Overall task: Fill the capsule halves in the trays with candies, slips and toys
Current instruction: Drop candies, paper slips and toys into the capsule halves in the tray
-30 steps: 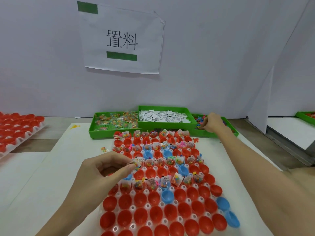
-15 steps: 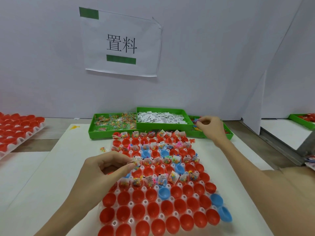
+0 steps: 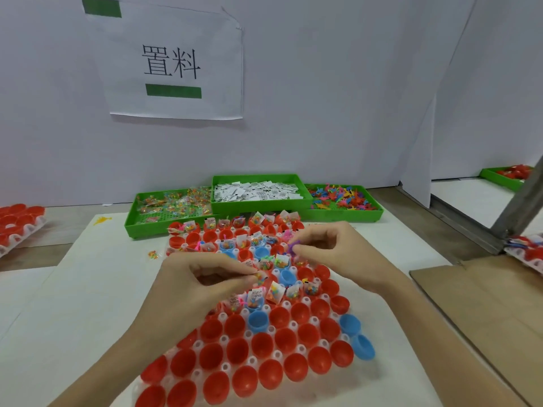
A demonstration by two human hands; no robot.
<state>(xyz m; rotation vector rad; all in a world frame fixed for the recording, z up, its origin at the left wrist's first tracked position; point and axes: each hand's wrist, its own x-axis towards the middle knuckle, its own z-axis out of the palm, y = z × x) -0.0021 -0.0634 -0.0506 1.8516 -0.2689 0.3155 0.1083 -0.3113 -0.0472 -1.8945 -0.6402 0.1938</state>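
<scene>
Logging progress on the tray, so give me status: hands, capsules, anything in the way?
Left hand pinching a candy packet; right hand pinching a purple toy. Capsule tray: far rows filled, near rows empty. Nothing in the way.

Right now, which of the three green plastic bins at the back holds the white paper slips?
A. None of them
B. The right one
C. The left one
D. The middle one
D: the middle green plastic bin is heaped with white paper slips, while the left green bin holds clear candy packets and the right green bin holds small colourful plastic toys.
</scene>
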